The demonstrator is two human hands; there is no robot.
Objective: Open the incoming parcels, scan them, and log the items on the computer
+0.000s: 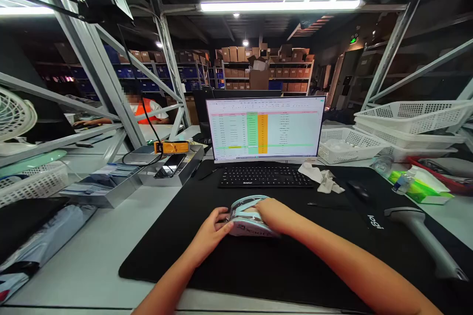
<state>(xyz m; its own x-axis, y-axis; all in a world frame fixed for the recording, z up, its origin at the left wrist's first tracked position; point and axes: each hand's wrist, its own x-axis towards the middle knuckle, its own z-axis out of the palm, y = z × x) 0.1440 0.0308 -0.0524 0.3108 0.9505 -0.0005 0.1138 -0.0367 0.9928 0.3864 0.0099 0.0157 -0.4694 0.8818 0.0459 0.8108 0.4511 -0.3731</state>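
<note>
A small pouch (253, 228) with light blue trim, clear panels and dark lettering on its front rests on the black desk mat (177, 256), in front of the keyboard. My left hand (213, 229) grips the pouch's left end, thumb on the front and fingers behind. From the right, my right hand (276, 214) reaches over the top, with its fingers down in the pouch's opening. Those fingertips are hidden, so whether they hold anything does not show.
Behind the pouch stand a keyboard (266, 177) and a monitor (266, 130) with a spreadsheet. To the right lie crumpled tissues (327, 182), a mouse (359, 190), a barcode scanner (417, 231) and white baskets (410, 118). Leftward are a phone (170, 165), a box (114, 194) and a co-worker (146, 110).
</note>
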